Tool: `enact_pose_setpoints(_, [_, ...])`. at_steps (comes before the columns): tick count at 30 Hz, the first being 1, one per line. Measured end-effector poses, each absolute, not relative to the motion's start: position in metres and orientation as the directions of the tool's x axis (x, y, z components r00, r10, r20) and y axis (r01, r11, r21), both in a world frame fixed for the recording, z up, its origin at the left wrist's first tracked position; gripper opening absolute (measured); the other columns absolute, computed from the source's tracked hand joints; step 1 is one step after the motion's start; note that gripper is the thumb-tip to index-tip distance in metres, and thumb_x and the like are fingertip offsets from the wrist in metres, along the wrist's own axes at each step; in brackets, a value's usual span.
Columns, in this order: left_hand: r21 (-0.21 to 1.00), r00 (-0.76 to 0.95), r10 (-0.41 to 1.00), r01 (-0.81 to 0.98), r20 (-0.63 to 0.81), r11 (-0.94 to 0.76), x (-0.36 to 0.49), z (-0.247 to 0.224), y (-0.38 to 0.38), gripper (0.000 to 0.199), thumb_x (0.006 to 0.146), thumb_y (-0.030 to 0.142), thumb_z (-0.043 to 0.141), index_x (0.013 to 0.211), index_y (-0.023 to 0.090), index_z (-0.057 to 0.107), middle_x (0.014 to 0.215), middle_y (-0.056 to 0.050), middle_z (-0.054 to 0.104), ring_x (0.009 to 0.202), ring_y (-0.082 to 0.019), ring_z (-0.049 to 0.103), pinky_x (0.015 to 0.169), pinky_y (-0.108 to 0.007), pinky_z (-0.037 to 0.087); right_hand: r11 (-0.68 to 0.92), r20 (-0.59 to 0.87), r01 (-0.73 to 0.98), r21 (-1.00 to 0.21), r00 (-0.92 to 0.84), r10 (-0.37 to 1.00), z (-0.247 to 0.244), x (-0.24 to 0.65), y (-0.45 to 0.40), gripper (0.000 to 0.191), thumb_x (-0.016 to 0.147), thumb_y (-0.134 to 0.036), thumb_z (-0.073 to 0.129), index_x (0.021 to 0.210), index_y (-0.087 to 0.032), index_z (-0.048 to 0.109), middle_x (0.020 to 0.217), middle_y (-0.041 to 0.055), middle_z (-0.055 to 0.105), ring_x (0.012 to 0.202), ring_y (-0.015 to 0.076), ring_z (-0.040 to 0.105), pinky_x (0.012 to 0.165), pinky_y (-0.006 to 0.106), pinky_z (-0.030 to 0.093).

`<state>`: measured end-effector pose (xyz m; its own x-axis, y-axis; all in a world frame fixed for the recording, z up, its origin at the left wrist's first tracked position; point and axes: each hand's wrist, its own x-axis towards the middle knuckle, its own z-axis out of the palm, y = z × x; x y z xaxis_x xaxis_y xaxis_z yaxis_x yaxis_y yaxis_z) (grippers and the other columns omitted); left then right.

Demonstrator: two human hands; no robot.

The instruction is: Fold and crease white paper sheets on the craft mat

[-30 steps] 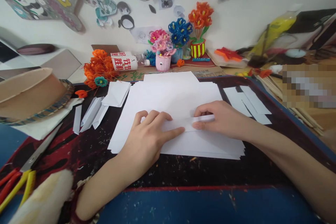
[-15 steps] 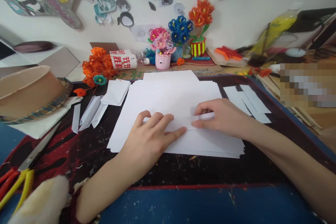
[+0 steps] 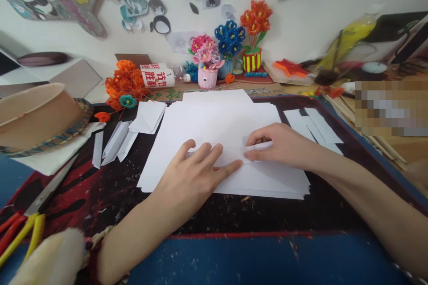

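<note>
A stack of white paper sheets (image 3: 214,120) lies on the dark mat, and a narrow white paper strip (image 3: 262,146) rests across it. My right hand (image 3: 281,144) pinches the strip's right end between thumb and fingers, with its edge raised. Spread over the left part of the strip, my left hand (image 3: 192,173) presses down with its fingertips, the thumb reaching toward the right hand. The strip's left part is mostly hidden by those fingers. Folded paper pieces (image 3: 115,142) lie left of the stack, and flat cut strips (image 3: 324,124) lie to the right.
Scissors (image 3: 43,200) with red and yellow handles lie at the left, near a round tan container (image 3: 36,111). Along the back stand pots of pipe-cleaner flowers (image 3: 207,75), beside a plastic bottle (image 3: 160,76) on its side. Wooden sticks (image 3: 377,138) lie at the right edge.
My left thumb has slid slightly right along the strip, and the left fingers have shifted a little. My right hand keeps its pinch on the strip in nearly the same place.
</note>
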<state>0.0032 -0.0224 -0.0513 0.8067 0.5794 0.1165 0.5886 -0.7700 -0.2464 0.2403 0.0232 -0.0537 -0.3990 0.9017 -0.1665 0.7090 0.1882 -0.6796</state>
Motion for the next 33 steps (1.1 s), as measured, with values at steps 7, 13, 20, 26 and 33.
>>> enact_pose_setpoints(7, [-0.252, 0.811, 0.582, 0.575, 0.056, -0.778, 0.007, -0.049, -0.021, 0.059, 0.087, 0.017, 0.049, 0.142, 0.035, 0.036, 0.118, -0.008, 0.052, 0.104, -0.025, 0.049, 0.095, -0.045, 0.031, 0.190, -0.179, 0.708, -0.680, -0.412, 0.893, -0.051, 0.239, 0.025, 0.017, 0.069, -0.040, 0.068, 0.071, -0.023, 0.069, 0.080, 0.0000, 0.071, 0.078, 0.0206, 0.063, 0.071, 0.031, 0.045])
enact_pose_setpoints(13, [-0.241, 0.816, 0.578, 0.564, 0.017, -0.790, 0.008, -0.046, -0.018, 0.060, 0.087, 0.017, 0.047, 0.142, 0.037, 0.033, 0.117, -0.007, 0.052, 0.105, -0.026, 0.049, 0.095, -0.047, 0.032, 0.193, -0.175, 0.704, -0.684, -0.414, 0.893, -0.051, 0.239, 0.024, 0.014, 0.071, -0.036, 0.067, 0.069, -0.023, 0.068, 0.074, -0.0013, 0.068, 0.072, 0.0174, 0.060, 0.065, 0.028, 0.042])
enact_pose_setpoints(20, [-0.266, 0.825, 0.566, 0.546, 0.002, -0.795, 0.014, -0.043, -0.017, 0.062, 0.088, 0.015, 0.042, 0.145, 0.035, 0.028, 0.114, -0.007, 0.052, 0.103, -0.026, 0.049, 0.095, -0.047, 0.033, 0.161, -0.206, 0.703, -0.693, -0.407, 0.890, -0.052, 0.239, 0.026, 0.016, 0.069, -0.038, 0.068, 0.070, -0.022, 0.069, 0.074, -0.0007, 0.067, 0.071, 0.0172, 0.058, 0.063, 0.028, 0.041])
enact_pose_setpoints(26, [-0.243, 0.827, 0.561, 0.541, -0.018, -0.805, 0.014, -0.042, -0.016, 0.064, 0.087, 0.015, 0.043, 0.145, 0.036, 0.027, 0.115, -0.007, 0.051, 0.103, -0.027, 0.048, 0.094, -0.047, 0.034, 0.156, -0.215, 0.703, -0.694, -0.409, 0.887, -0.052, 0.239, 0.027, 0.017, 0.068, -0.038, 0.069, 0.069, -0.021, 0.069, 0.070, -0.0007, 0.065, 0.068, 0.0163, 0.056, 0.060, 0.027, 0.039])
enact_pose_setpoints(33, [-0.183, 0.818, 0.574, 0.558, -0.046, -0.810, 0.011, -0.042, -0.012, 0.073, 0.078, 0.015, 0.053, 0.143, 0.040, 0.031, 0.117, -0.008, 0.050, 0.102, -0.028, 0.049, 0.089, -0.047, 0.036, 0.171, -0.200, 0.701, -0.693, -0.414, 0.888, -0.053, 0.240, 0.026, 0.016, 0.068, -0.038, 0.069, 0.070, -0.022, 0.069, 0.073, -0.0003, 0.067, 0.070, 0.0173, 0.058, 0.062, 0.028, 0.040])
